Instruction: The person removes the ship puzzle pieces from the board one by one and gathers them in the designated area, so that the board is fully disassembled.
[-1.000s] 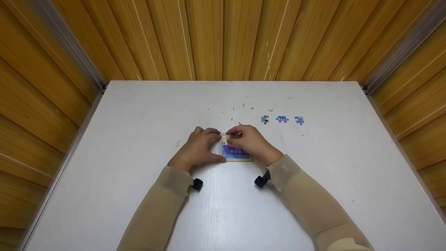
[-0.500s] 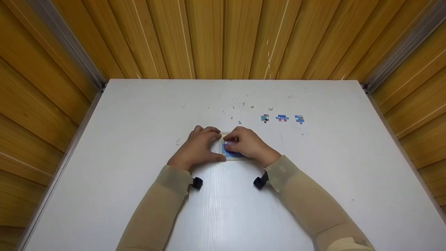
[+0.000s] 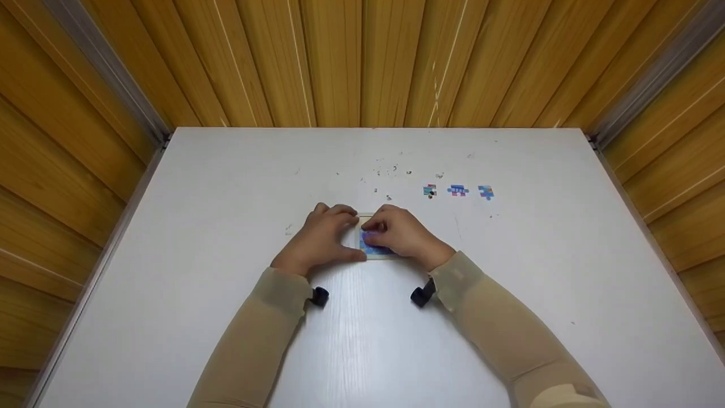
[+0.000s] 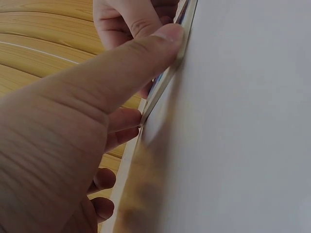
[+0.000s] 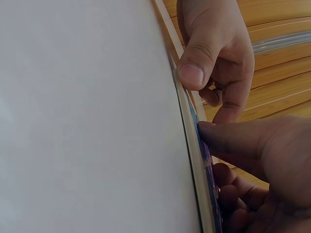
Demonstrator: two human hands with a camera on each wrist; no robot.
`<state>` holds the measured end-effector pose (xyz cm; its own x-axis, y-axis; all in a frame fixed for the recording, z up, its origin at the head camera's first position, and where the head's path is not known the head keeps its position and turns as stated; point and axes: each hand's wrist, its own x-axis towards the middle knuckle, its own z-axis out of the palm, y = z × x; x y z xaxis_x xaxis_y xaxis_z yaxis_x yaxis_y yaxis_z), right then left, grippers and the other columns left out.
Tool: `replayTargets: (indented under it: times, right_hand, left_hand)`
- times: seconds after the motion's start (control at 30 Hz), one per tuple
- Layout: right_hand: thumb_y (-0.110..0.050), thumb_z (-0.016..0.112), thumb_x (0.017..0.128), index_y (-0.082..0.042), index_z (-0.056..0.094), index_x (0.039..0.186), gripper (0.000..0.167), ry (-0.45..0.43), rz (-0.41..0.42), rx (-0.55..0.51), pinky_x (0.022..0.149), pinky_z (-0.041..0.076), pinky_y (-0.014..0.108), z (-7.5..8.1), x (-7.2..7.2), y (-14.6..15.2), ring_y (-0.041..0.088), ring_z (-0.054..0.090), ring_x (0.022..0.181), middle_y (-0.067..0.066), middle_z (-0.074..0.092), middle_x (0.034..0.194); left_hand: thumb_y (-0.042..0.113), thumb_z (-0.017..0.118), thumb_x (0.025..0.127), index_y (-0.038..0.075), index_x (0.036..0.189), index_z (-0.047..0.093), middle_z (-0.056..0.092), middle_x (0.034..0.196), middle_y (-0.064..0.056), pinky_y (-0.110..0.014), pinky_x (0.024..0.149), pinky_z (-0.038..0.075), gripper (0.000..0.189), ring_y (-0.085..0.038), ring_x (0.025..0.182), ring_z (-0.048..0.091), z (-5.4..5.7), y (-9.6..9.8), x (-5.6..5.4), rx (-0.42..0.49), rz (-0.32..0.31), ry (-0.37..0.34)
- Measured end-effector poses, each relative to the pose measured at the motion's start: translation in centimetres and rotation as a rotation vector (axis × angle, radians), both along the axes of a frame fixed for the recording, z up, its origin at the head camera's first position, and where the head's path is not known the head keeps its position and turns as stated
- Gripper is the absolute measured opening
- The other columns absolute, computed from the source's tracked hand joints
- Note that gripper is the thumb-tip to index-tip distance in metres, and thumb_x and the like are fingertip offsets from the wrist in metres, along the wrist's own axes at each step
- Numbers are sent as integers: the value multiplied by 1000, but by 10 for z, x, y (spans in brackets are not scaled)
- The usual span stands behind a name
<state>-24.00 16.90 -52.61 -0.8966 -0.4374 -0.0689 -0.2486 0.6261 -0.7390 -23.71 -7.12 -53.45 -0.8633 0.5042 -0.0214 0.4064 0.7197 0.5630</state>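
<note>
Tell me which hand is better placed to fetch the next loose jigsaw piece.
Right, probably. The right hand is nearer the three small multicoloured jigsaw pieces lying ahead and to the right, while the left hand holds the left side of the rectangular, cream-rimmed puzzle board, apparently steadying it.

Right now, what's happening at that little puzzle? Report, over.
Left hand grips puzzle tray by left side. Right hand covers part of it; can't tell if holding a piece. Three loose pieces beyond, to the right; nothing seen blocking.
</note>
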Motion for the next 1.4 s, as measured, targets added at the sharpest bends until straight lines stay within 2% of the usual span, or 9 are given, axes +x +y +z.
replayTargets:
  times: [0.23,0.47,0.67,1.03,1.4]
  right_hand:
    - [-22,88,100,-10,86,123,26,10,-14,-2,92,49,35,1,2,-1,21,63,103,9,73,117]
    - [-19,89,98,-12,84,123,27,0,-28,26,96,51,37,0,2,-3,22,63,108,8,73,122]
    - [-15,89,98,-11,82,122,25,1,-31,13,103,53,42,-1,2,-4,25,64,113,9,73,124]
    - [-13,87,99,-10,82,124,26,-3,-24,-7,104,53,43,-1,3,-4,25,65,113,10,75,124]
    - [-19,88,99,-10,85,127,30,14,-6,17,92,52,35,-1,1,-2,21,65,104,8,75,117]
  left_hand:
    - [57,99,83,12,151,72,60,167,2,-49,126,44,86,-30,143,48,0,0,0,-2,7,-12]
    - [56,100,83,12,150,73,62,166,1,-48,125,44,85,-30,141,49,-2,-1,-1,10,7,-15]
    - [56,100,82,12,149,73,62,166,0,-49,125,44,84,-30,142,49,-1,0,-1,12,9,-16]
    - [56,100,82,11,150,73,61,167,0,-50,125,44,85,-31,141,49,-1,-1,0,10,12,-14]
    - [55,100,83,13,150,73,60,167,2,-49,125,44,84,-29,140,49,-1,0,0,12,16,-26]
